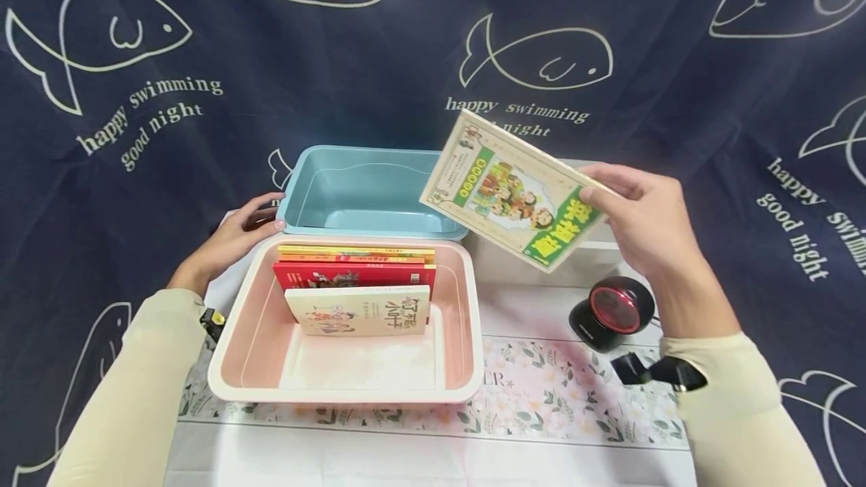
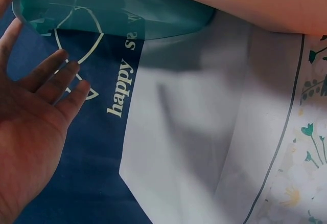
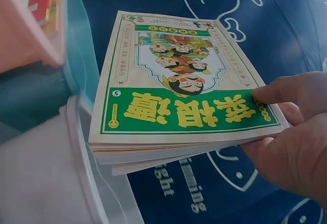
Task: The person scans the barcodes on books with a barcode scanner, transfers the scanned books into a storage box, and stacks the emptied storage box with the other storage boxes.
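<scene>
My right hand (image 1: 649, 220) pinches a cream-and-green picture book (image 1: 517, 194) by its right edge, thumb on the cover, and holds it tilted in the air. In the right wrist view, its page edges (image 3: 168, 155) show below the cover. My left hand (image 1: 233, 243) rests at the left end of a blue bin (image 1: 375, 234), near the corner of a pink bin (image 1: 467, 322); its fingers look extended in the left wrist view. Inside the pink bin, a white book (image 1: 358, 312) leans in front of a red book (image 1: 338, 276) and yellow-orange ones.
A white bin (image 1: 504, 269) stands to the right of the blue bin, partly hidden behind the held book. A black round device (image 1: 612, 313) with a red ring sits on the table near my right forearm. A dark fish-patterned curtain (image 1: 379, 66) hangs behind.
</scene>
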`<state>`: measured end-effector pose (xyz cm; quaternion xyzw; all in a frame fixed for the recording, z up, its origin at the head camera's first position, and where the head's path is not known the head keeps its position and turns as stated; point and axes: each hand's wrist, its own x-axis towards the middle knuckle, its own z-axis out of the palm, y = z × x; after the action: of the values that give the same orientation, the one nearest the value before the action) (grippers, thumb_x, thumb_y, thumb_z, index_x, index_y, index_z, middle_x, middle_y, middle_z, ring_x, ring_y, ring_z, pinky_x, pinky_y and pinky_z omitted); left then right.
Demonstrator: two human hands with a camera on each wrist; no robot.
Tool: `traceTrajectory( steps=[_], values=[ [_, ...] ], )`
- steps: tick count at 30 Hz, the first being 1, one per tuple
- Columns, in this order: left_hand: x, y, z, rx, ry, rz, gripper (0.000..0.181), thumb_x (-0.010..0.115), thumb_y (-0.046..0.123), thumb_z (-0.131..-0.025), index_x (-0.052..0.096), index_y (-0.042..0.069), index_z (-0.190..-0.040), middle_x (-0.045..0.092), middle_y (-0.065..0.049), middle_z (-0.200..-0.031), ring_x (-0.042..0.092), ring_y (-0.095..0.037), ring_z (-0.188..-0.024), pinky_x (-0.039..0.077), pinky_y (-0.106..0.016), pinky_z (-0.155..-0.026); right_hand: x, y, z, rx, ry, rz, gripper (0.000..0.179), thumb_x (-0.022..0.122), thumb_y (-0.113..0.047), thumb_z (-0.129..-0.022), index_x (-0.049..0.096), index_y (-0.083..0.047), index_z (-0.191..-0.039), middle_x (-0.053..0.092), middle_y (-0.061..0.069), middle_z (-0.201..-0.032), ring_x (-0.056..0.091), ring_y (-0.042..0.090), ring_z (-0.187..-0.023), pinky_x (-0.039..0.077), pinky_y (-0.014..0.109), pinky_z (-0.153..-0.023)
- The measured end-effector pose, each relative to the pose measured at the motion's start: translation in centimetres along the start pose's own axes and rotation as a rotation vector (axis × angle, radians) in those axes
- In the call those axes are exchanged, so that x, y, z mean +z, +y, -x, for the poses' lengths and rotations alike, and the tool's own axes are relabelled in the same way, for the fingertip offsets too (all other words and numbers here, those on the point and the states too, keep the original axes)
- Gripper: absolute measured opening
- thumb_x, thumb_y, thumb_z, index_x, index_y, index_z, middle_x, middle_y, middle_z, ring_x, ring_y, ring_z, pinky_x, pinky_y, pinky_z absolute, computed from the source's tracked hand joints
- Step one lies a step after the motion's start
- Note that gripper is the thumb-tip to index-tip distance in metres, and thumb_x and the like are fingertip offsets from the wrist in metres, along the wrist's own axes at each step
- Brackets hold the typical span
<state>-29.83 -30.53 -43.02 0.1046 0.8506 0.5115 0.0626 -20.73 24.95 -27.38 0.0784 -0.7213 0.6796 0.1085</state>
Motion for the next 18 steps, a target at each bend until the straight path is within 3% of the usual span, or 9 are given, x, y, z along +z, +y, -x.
traceTrajectory(
  steps=[6,9,18],
  values=[
    [0.2,-0.1,-0.2,0.003,0.008,0.008,0.065,0.064,0.030,-0.101,0.032,0.024,-0.158,0.040,-0.021,-0.155,0.039,-0.040,-0.141,0.032,-0.060,-0.112,3.0,0.6,-3.0,0.021,-0.021,0.073,0.024,0.062,0.011,-0.089,0.073,0.006,-0.110,0.076,0.011,-0.092,0.074,0.020,-0.077,0.059,0.027,-0.072],
    [0.2,-0.1,-0.2,0.003,0.006,0.008,0.065,0.064,0.030,-0.102,0.032,0.024,-0.158,0.040,-0.021,-0.155,0.039,-0.039,-0.141,0.032,-0.060,-0.112,4.4,1.3,-4.4,0.019,-0.040,0.057,0.024,0.062,0.011,-0.088,0.073,0.007,-0.108,0.076,0.011,-0.090,0.073,0.020,-0.076,0.058,0.027,-0.071],
    [0.2,0.0,-0.1,0.003,0.004,-0.008,0.066,0.063,0.030,-0.102,0.031,0.023,-0.159,0.039,-0.023,-0.155,0.037,-0.042,-0.142,0.031,-0.062,-0.112,9.1,2.1,-7.6,0.033,-0.145,0.056,0.025,0.064,0.010,-0.088,0.073,0.006,-0.111,0.076,0.012,-0.096,0.072,0.023,-0.084,0.057,0.032,-0.080]
  ],
)
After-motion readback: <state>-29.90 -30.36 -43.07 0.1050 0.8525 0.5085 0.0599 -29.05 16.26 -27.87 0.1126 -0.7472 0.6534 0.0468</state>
